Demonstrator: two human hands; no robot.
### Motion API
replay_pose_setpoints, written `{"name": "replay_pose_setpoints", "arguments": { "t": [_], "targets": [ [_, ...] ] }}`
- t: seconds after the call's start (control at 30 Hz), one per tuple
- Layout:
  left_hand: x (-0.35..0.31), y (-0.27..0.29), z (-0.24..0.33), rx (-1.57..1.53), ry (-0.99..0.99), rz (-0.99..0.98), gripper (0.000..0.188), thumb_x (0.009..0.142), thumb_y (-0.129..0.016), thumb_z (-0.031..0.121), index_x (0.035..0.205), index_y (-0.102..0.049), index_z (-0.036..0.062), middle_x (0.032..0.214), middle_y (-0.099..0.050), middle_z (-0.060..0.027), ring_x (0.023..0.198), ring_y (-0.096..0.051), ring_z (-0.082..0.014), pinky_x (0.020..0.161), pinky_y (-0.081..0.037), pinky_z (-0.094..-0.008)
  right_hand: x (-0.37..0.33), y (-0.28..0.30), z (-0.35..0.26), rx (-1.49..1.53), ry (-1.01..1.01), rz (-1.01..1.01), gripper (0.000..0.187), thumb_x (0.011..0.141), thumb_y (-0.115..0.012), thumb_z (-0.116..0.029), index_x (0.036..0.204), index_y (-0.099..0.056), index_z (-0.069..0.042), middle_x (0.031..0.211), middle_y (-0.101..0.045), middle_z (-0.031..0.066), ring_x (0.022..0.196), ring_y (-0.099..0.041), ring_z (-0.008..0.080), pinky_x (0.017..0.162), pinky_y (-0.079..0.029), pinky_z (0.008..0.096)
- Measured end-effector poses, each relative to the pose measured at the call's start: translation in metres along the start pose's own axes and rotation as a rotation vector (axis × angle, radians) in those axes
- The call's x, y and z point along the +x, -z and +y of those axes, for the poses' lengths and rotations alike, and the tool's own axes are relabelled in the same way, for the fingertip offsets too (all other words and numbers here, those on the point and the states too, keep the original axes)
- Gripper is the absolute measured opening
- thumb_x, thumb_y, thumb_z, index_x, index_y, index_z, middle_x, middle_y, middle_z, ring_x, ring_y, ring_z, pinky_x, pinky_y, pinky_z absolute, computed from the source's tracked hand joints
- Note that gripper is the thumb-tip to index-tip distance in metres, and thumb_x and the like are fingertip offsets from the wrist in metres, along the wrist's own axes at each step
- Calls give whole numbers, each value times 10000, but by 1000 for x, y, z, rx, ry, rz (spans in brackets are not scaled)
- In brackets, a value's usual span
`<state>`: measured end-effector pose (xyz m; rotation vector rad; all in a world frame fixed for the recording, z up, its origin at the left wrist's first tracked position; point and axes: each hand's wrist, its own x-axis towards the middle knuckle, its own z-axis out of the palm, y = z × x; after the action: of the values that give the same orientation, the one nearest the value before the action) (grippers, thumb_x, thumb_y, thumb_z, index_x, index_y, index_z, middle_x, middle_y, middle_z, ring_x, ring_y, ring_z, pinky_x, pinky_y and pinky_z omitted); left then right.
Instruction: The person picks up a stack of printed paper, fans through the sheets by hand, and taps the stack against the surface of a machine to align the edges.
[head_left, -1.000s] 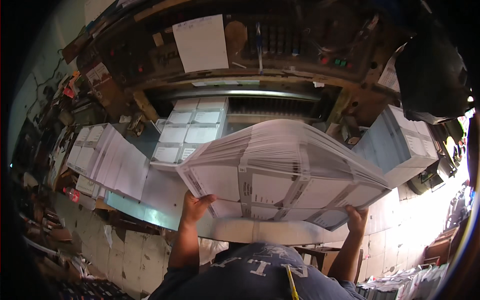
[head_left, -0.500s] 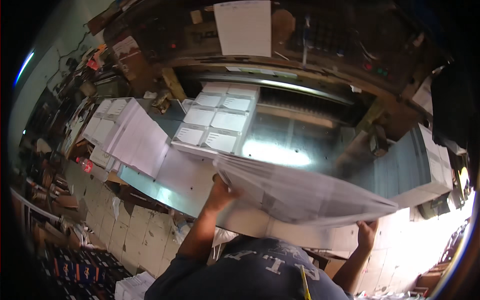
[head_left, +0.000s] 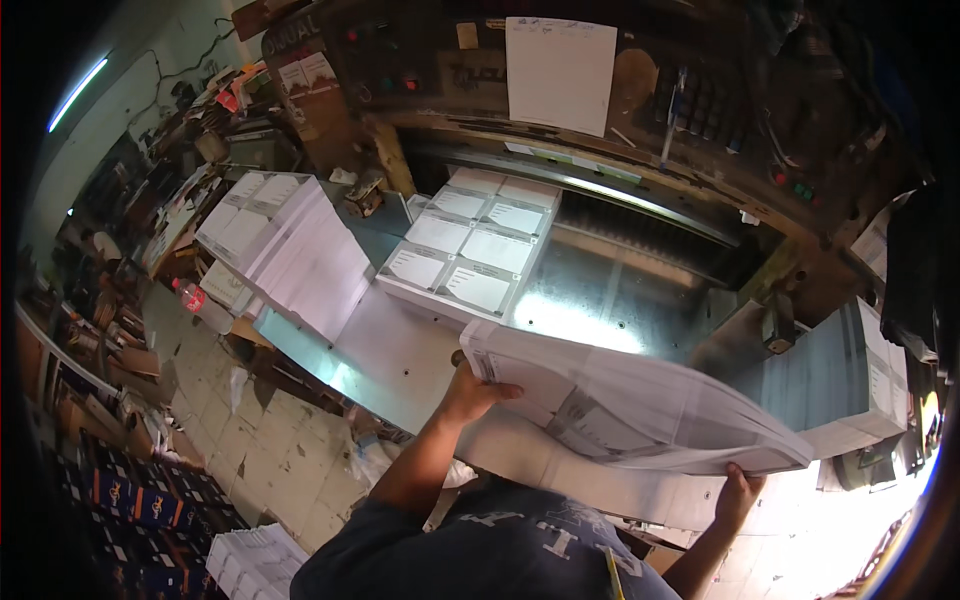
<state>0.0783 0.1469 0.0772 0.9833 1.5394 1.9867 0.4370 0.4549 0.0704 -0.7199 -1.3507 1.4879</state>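
A thick batch of large printed paper sheets (head_left: 640, 395) is tilted up on its edge over the front of a metal machine table (head_left: 395, 365). My left hand (head_left: 474, 394) grips its left end, with the thumb lying on the near face. At the lower right corner, my right hand (head_left: 738, 488) holds the sheets from below. They bow in the middle, and their layers part toward the right. Behind them, a squared pile of printed sheets (head_left: 468, 242) lies flat on the table under the machine's dark front beam.
A tall paper stack (head_left: 305, 262) stands at the left and another (head_left: 835, 375) at the right. A white notice (head_left: 560, 75) hangs on the machine's upper panel. A plastic bottle (head_left: 188, 293) is beyond the left stack. Dark boxes (head_left: 150, 500) and bundled paper (head_left: 255, 560) sit lower left.
The batch of sheets shows less blur and bows more, its layers parting toward the right. Both hands keep hold of it. The whole view has shifted, so the surroundings sit lower and farther right.
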Motion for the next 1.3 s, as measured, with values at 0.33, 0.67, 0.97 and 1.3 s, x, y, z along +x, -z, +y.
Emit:
{"name": "replay_pose_setpoints", "arguments": {
  "t": [0.33, 0.67, 0.97, 1.3],
  "targets": [
    [-3, -1, 5, -28, 117, -9, 671, 738, -800, 103, 1314, -474, -7, 1215, -580, -98, 1113, -550, -183, 938, -450, -341, 13, 16, 5, -121, -56, -93, 572, 697, -737, -143, 1190, -509, 36, 1106, -577, 78, 1030, -529, 190, 935, -403, 329],
    [-6, -15, 16, 19, 35, 100, 492, 729, -804, 83, 1159, -583, -2, 1068, -644, -50, 1012, -593, -165, 881, -479, -322, -7, 3, -10, -7, 31, -37, 533, 644, -705, -57, 1143, -541, 37, 1053, -593, 84, 972, -572, 194, 883, -463, 329],
    [-3, -27, 68, -153, -197, 203, 701, 872, -649, 304, 1411, -299, 23, 1375, -442, -171, 1270, -410, -239, 1087, -286, -401, 2, -19, -32, 66, -162, -144, 431, 710, -740, 15, 1107, -574, 29, 1001, -640, 77, 931, -607, 183, 846, -488, 303],
    [22, -46, 95, 20, -11, 603, 315, 858, -607, 162, 1146, -561, 44, 1198, -534, -112, 1138, -467, -191, 1017, -317, -319, -5, -2, -26, 78, -174, -159, 432, 711, -764, -8, 1101, -581, 33, 1007, -654, 89, 937, -613, 176, 850, -484, 296]
  ]
}}
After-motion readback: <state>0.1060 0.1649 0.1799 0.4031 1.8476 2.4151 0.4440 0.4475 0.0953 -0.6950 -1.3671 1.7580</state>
